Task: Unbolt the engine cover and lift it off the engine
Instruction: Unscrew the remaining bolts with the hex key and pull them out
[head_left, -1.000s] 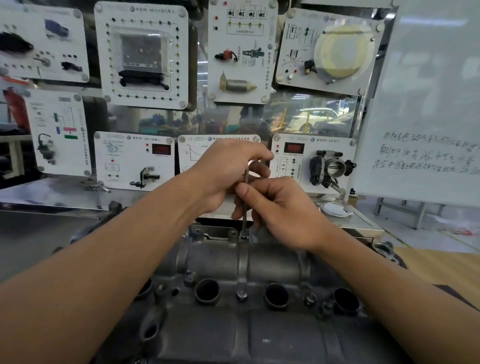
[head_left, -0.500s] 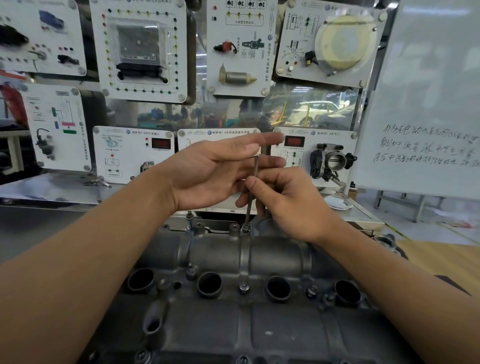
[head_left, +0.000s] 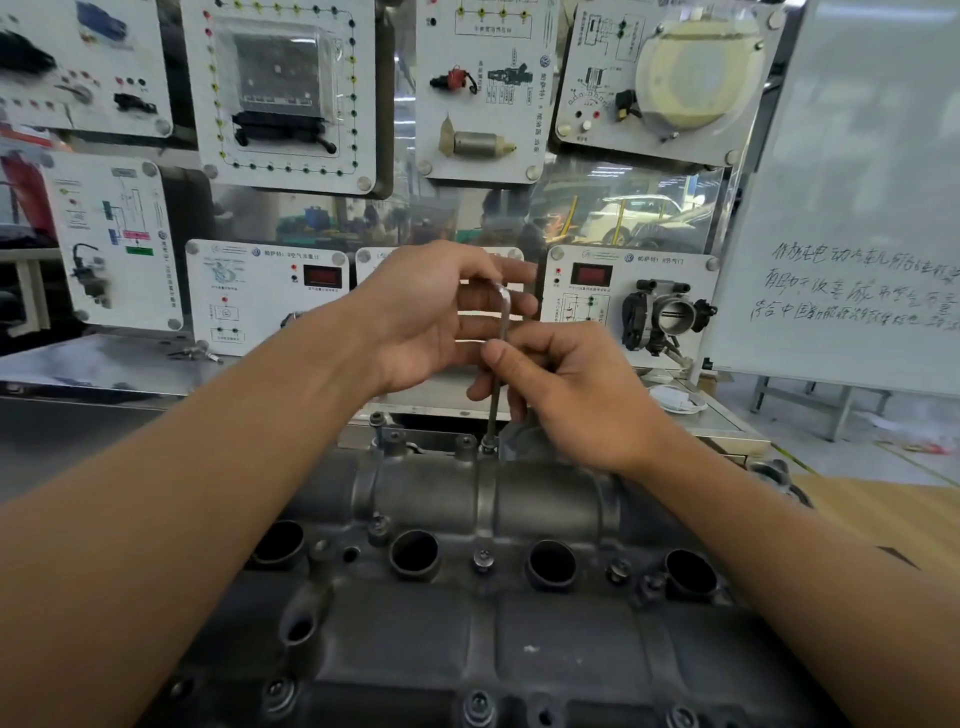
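Observation:
The grey metal engine cover (head_left: 545, 504) fills the lower half of the view, with several round plug holes and bolts along it. A thin L-shaped hex key (head_left: 500, 358) stands upright in a bolt (head_left: 488, 444) on the cover's far edge. My right hand (head_left: 566, 395) pinches the key's shaft between thumb and fingers. My left hand (head_left: 431, 317) is at the key's bent top, fingers spread and curled around the short arm. Another bolt (head_left: 483, 558) sits in the middle of the cover.
Behind the engine stands a wall of white training panels, among them one with a throttle body (head_left: 667, 317). A whiteboard (head_left: 857, 208) with handwriting stands at the right. A steel shelf (head_left: 104, 364) runs at the left. A wooden surface (head_left: 883, 519) lies at the right.
My left hand went from a closed grip over the key's top to open fingers, then curled around the bent end. The right hand stayed on the shaft.

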